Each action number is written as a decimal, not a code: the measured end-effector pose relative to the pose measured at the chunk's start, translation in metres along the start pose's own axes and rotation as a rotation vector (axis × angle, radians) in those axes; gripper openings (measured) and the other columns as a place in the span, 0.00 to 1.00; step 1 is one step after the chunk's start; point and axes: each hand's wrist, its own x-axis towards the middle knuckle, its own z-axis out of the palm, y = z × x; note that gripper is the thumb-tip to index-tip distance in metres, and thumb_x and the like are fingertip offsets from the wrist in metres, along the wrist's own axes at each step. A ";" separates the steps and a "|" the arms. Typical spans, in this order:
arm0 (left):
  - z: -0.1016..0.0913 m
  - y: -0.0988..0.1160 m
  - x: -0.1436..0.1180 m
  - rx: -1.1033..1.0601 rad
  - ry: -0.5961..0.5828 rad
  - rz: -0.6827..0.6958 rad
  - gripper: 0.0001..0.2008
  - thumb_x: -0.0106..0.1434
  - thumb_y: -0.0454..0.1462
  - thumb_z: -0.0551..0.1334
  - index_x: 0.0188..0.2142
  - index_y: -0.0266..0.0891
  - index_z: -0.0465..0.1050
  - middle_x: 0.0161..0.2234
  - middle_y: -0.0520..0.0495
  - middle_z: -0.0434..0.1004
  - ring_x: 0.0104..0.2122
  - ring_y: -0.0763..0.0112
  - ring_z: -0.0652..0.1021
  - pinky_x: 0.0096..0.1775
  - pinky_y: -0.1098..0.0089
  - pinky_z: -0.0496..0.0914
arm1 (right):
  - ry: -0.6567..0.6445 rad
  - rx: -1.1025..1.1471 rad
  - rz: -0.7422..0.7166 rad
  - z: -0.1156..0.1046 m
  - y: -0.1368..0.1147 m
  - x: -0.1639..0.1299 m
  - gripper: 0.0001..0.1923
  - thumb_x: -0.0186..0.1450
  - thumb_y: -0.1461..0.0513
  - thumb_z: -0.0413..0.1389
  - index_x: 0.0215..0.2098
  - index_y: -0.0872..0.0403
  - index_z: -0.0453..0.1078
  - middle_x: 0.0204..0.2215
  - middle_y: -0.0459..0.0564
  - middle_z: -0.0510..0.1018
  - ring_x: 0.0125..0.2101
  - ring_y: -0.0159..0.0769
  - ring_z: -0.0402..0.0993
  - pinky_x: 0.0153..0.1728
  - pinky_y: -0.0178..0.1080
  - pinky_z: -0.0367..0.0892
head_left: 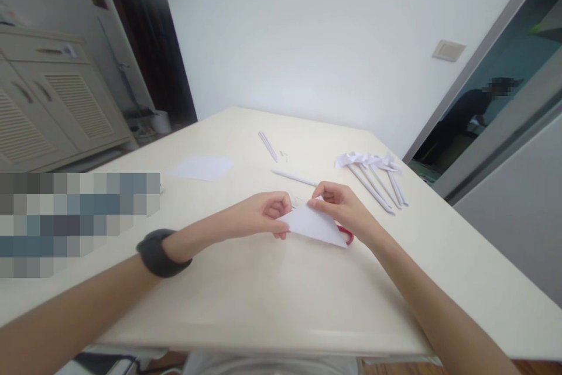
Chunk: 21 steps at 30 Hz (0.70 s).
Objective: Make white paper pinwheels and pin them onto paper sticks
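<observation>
A small white piece of paper (317, 224) is held up above the table between my two hands. My left hand (274, 214) pinches its left corner, and my right hand (336, 202) pinches its upper edge. Behind the paper's right end, the red handle of what looks like a pair of scissors (348, 236) shows; the paper hides the rest. Just beyond my hands lies a rolled white paper stick (294, 178), its right end close to my right hand.
Several paper sticks with crumpled paper tops (373, 179) lie at the right. Thin paper rolls (267, 146) lie farther back beside small scraps (283, 155). White sheets (204, 168) rest at the left. The table (246, 299) meets a wall; another person (465, 112) is beyond the doorway.
</observation>
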 end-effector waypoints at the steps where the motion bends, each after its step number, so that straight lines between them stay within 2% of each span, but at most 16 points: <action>1: 0.001 0.001 0.000 0.006 -0.007 0.000 0.10 0.54 0.35 0.61 0.32 0.40 0.60 0.28 0.53 0.71 0.30 0.72 0.74 0.35 0.69 0.67 | -0.007 -0.024 0.000 0.001 0.000 0.000 0.11 0.60 0.53 0.53 0.30 0.53 0.64 0.21 0.41 0.65 0.21 0.26 0.59 0.19 0.30 0.52; 4: 0.004 0.004 -0.001 0.065 -0.029 0.014 0.08 0.55 0.38 0.61 0.33 0.39 0.64 0.27 0.54 0.68 0.29 0.74 0.71 0.32 0.73 0.64 | -0.055 -0.161 -0.063 0.006 0.000 -0.001 0.11 0.59 0.54 0.55 0.29 0.53 0.66 0.20 0.41 0.64 0.21 0.26 0.58 0.21 0.31 0.52; 7: 0.007 0.006 -0.002 0.159 -0.071 0.032 0.08 0.55 0.40 0.61 0.28 0.37 0.66 0.25 0.54 0.66 0.27 0.75 0.68 0.30 0.74 0.61 | -0.157 -0.280 -0.174 0.012 -0.001 -0.003 0.10 0.60 0.55 0.54 0.29 0.53 0.69 0.23 0.42 0.68 0.25 0.27 0.61 0.25 0.32 0.55; 9: 0.009 0.006 -0.002 0.184 -0.075 0.021 0.09 0.55 0.41 0.61 0.27 0.37 0.66 0.23 0.55 0.64 0.25 0.76 0.67 0.28 0.74 0.60 | -0.199 -0.316 -0.194 0.012 -0.003 -0.004 0.10 0.61 0.55 0.53 0.31 0.53 0.69 0.25 0.43 0.71 0.27 0.28 0.63 0.27 0.32 0.57; 13: 0.008 0.005 -0.001 0.101 -0.022 -0.021 0.08 0.56 0.40 0.60 0.28 0.38 0.63 0.20 0.56 0.65 0.21 0.76 0.66 0.25 0.75 0.59 | -0.100 -0.387 -0.128 -0.008 -0.005 -0.004 0.14 0.65 0.54 0.47 0.31 0.53 0.68 0.26 0.45 0.72 0.26 0.29 0.65 0.25 0.33 0.56; 15: 0.003 0.006 -0.001 0.059 -0.013 -0.010 0.07 0.55 0.39 0.60 0.30 0.38 0.64 0.22 0.54 0.66 0.22 0.76 0.67 0.25 0.75 0.60 | -0.016 -0.442 -0.089 -0.026 -0.001 -0.001 0.16 0.66 0.54 0.44 0.31 0.54 0.68 0.27 0.47 0.73 0.27 0.31 0.66 0.27 0.34 0.58; 17: -0.002 0.009 -0.002 0.064 0.005 0.013 0.07 0.55 0.39 0.60 0.32 0.38 0.66 0.26 0.52 0.69 0.25 0.75 0.69 0.27 0.75 0.61 | 0.073 -0.517 -0.027 -0.044 0.009 0.001 0.15 0.64 0.53 0.47 0.32 0.53 0.69 0.30 0.49 0.74 0.29 0.33 0.67 0.28 0.36 0.59; 19: -0.008 0.014 -0.004 0.119 0.061 0.046 0.07 0.55 0.39 0.59 0.31 0.38 0.68 0.32 0.49 0.71 0.31 0.72 0.71 0.31 0.75 0.63 | 0.040 -0.581 0.084 -0.056 0.020 0.002 0.12 0.60 0.53 0.52 0.32 0.53 0.69 0.32 0.50 0.74 0.28 0.34 0.68 0.27 0.36 0.59; 21: -0.013 0.021 -0.007 0.207 0.120 0.068 0.06 0.56 0.39 0.58 0.28 0.38 0.67 0.31 0.50 0.70 0.32 0.71 0.70 0.34 0.75 0.63 | -0.057 -0.624 0.165 -0.060 0.030 0.002 0.10 0.57 0.55 0.55 0.32 0.53 0.69 0.33 0.51 0.73 0.28 0.35 0.68 0.26 0.36 0.59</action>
